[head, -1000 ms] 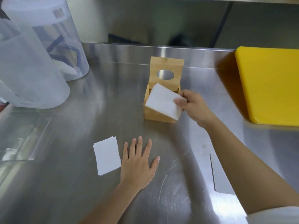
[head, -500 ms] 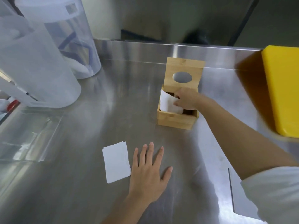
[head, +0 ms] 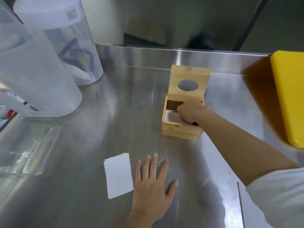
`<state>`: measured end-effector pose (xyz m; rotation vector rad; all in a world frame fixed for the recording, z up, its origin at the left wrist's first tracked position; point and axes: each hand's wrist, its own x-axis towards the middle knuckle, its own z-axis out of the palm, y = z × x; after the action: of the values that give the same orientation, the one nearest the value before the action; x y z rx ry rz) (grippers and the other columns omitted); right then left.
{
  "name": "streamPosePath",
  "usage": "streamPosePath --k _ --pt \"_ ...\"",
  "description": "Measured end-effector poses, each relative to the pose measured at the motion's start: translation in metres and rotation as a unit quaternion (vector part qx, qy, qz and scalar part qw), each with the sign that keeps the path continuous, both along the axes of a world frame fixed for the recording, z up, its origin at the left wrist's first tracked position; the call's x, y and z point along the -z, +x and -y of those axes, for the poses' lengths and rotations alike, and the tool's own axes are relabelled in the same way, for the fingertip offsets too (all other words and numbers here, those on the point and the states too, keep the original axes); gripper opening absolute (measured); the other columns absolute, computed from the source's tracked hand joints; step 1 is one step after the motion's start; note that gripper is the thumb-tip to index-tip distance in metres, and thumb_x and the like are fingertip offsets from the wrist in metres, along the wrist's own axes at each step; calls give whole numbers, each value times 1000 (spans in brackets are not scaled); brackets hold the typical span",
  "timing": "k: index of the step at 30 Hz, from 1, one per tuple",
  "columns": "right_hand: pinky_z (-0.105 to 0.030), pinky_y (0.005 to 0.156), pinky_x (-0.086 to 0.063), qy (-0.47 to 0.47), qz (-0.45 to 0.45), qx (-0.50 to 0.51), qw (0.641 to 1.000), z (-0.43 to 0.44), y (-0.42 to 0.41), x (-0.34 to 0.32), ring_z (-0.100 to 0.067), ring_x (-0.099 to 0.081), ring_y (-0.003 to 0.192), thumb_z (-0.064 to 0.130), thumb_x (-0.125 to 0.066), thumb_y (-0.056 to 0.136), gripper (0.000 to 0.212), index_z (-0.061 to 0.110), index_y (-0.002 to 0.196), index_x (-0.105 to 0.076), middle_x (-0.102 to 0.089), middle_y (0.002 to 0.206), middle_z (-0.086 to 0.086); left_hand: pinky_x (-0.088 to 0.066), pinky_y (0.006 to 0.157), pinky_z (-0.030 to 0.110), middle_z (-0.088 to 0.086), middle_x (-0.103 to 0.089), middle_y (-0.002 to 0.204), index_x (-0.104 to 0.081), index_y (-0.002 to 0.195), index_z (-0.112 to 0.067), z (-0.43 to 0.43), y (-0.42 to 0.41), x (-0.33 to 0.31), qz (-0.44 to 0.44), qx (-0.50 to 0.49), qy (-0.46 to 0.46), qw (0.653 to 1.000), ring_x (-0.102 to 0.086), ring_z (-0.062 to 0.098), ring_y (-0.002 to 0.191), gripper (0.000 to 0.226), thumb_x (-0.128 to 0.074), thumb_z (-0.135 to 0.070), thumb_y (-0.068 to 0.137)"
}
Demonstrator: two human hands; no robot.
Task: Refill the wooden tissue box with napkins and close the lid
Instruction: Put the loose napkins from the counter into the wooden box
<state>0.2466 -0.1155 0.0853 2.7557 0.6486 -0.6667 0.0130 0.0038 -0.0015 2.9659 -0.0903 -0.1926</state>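
Observation:
The wooden tissue box (head: 181, 131) stands on the steel counter right of centre. Its lid (head: 190, 74), with an oval hole, is up and leans back. My right hand (head: 189, 112) reaches down into the box with curled fingers on white napkins (head: 170, 116) lying inside; the fingertips are hidden by the box wall. A small stack of white napkins (head: 118, 176) lies on the counter near me. My left hand (head: 153, 183) rests flat just right of that stack, fingers spread, holding nothing.
Two tall translucent plastic containers (head: 37, 76) (head: 69, 46) stand at the left and back left. A clear acrylic tray (head: 24, 145) lies at the left edge. A yellow cutting board (head: 291, 99) sits at the right. The counter's raised back edge (head: 164, 56) runs behind the box.
My right hand carried a napkin bundle from above the box's front down into the box, and it now lies flat inside. My left hand stayed flat on the counter.

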Motion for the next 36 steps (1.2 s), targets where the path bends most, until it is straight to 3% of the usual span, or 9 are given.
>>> streamPosePath --k 2,5,11,15,19,24,30,34,36 --pt "-34 72 -48 -23 10 -13 1000 -1 -4 0 -24 -58 83 6 -44 92 21 8 102 -62 -58 82 -3 -22 106 50 14 -48 141 -46 136 -23 0 0 0 1 0 -3 1000 -42 33 132 62 -32 -61 89" --pt "-37 82 -50 -45 28 -26 998 -2 -8 1 -29 -62 100 9 -45 93 23 10 110 -61 -65 107 -9 -22 106 51 15 -48 141 -47 135 -22 -1 0 -1 4 -1 -6 1000 -42 33 131 63 -26 -60 91" --pt "-43 87 -50 -17 90 -68 993 2 -7 6 -33 -59 110 10 -41 94 29 7 121 -53 -59 121 -13 -22 107 51 15 -48 141 -49 134 -21 0 -1 -1 11 -2 -7 1000 -44 33 130 62 -36 -59 87" --pt "-44 84 -53 46 81 -69 993 3 -6 4 -32 -61 103 10 -43 93 28 7 120 -51 -62 116 -14 -22 107 50 16 -50 139 -51 133 -22 0 -1 -1 20 -2 -2 1000 -47 34 128 62 -38 -59 86" --pt "-39 81 -49 138 -51 18 989 -1 -4 -1 -27 -54 89 11 -41 92 23 9 115 -45 -62 112 -14 -23 105 51 15 -53 136 -53 130 -22 1 -1 -2 18 -13 -2 1000 -50 34 125 61 -33 -60 88" --pt "-30 81 -37 100 -115 51 987 -2 -6 3 -23 -49 94 15 -36 97 34 8 129 -45 -57 125 -11 -19 107 48 14 -57 132 -59 125 -22 1 0 1 22 -9 -1 1000 -54 34 121 62 -44 -61 80" --pt "-36 82 -43 105 -118 69 985 -3 -7 -2 -29 -56 98 13 -37 94 29 7 114 -56 -62 116 -13 -20 108 49 15 -52 137 -53 131 -22 1 1 0 22 -5 -3 1000 -48 33 127 61 -38 -61 85" --pt "-40 87 -48 155 -70 57 984 -1 -17 -16 -31 -58 102 25 -42 92 30 8 111 -57 -63 114 -10 -22 107 51 15 -49 140 -49 134 -22 1 1 -2 27 -5 -4 1000 -42 34 131 61 -33 -59 88" --pt "-34 76 -46 211 -43 54 975 3 -26 -26 -27 -56 95 28 -47 92 26 7 104 -57 -62 104 -6 -21 107 51 16 -49 140 -50 133 -20 1 1 -1 39 -3 -3 999 -41 34 131 61 -34 -58 88"
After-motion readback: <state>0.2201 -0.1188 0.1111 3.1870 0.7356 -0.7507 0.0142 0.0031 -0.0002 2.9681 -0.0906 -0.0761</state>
